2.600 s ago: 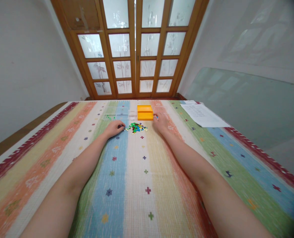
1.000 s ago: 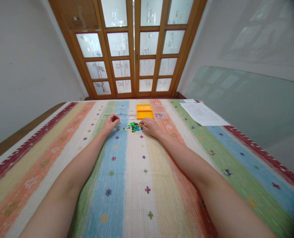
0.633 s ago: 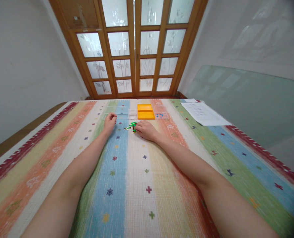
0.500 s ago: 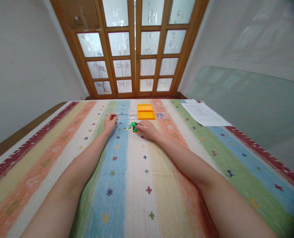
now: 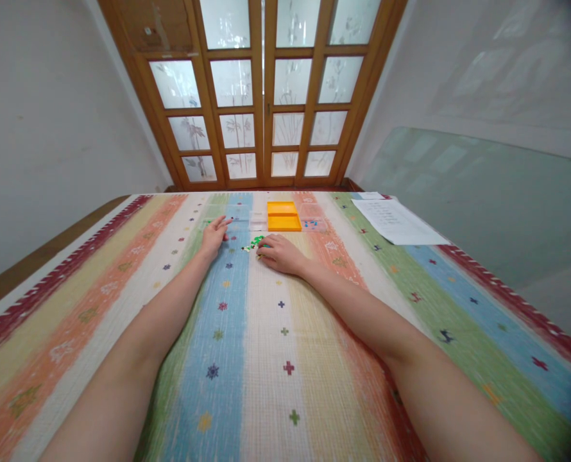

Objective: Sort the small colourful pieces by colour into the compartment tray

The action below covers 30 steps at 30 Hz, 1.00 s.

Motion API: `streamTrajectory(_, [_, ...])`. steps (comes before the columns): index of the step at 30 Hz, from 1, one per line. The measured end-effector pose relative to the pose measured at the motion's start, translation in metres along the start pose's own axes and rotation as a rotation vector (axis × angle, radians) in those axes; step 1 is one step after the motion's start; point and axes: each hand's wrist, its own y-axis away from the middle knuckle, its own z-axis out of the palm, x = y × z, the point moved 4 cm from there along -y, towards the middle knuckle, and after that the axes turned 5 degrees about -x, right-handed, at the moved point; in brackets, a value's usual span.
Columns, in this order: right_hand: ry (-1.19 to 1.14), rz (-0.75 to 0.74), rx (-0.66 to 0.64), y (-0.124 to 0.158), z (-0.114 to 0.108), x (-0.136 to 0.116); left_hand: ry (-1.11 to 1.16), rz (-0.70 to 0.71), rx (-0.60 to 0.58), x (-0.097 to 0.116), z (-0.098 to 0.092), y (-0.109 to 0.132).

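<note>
My left hand (image 5: 213,237) is at the near edge of a clear plastic tray (image 5: 240,208), thumb and fingers apart. A dark speck shows by its fingertips, too small to name. Small green bits (image 5: 208,222) show in the tray beside this hand. My right hand (image 5: 281,253) rests palm down at a small pile of green, dark and pale pieces (image 5: 253,244), its fingers spread over the pile's right side. Those fingers hide part of the pile, and I cannot make out any single piece in them.
A yellow-orange open box (image 5: 284,223) stands behind my right hand. Right of it is a clear tray (image 5: 320,217) with several small blue pieces (image 5: 310,223). Printed paper sheets (image 5: 394,221) lie at the back right on the striped tablecloth (image 5: 266,359).
My left hand's fingers have gone from pinched to spread, and green bits now show in the tray beside it. My right hand's fingers have spread and reached slightly left over the pile.
</note>
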Motion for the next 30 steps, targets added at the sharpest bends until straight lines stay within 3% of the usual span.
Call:
streamTrajectory(8, [-0.055,-0.008,-0.012,-0.002,0.002,0.000,-0.019,0.008,-0.023,-0.003,0.003,0.001])
streamTrajectory(14, [-0.105,-0.002,-0.002,-0.004,0.004,0.000,-0.205,0.052,-0.023,-0.009,0.001,-0.001])
streamTrajectory(17, [-0.124,0.123,0.052,-0.003,0.003,0.007,-0.340,0.097,-0.077,-0.011,0.002,0.000])
streamTrajectory(24, [-0.219,0.475,0.368,0.016,-0.011,0.050,-0.709,0.288,-0.233,-0.003,0.011,0.015])
streamTrajectory(30, [-0.270,0.681,0.552,0.035,-0.015,0.089,-0.809,0.342,-0.343,0.002,0.019,0.021])
